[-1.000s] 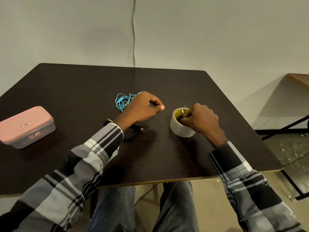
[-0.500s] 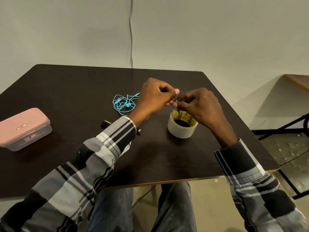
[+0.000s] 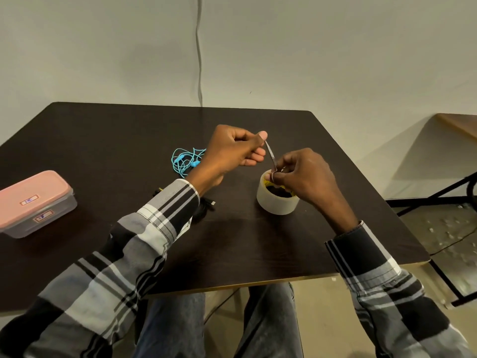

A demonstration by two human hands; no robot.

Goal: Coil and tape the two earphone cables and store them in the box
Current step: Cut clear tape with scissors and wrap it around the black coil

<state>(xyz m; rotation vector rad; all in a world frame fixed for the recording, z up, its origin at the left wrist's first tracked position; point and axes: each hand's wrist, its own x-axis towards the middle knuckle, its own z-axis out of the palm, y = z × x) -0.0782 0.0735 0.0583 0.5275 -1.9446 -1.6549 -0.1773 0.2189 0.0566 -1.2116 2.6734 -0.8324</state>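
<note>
At the middle of the dark table (image 3: 124, 140), the left hand (image 3: 232, 153) pinches the free end of a thin strip of tape (image 3: 271, 157) between thumb and forefinger, while the right hand (image 3: 304, 177) pinches its lower end at the rim of the tape roll (image 3: 276, 201), which stands at about 4 o'clock from the left hand. The blue earphones (image 3: 184, 161) lie loose at 9 o'clock of that hand, the black cable (image 3: 204, 205) lies partly under the left sleeve, and the closed pink-lidded box (image 3: 33, 200) sits far out at 8 o'clock.
</note>
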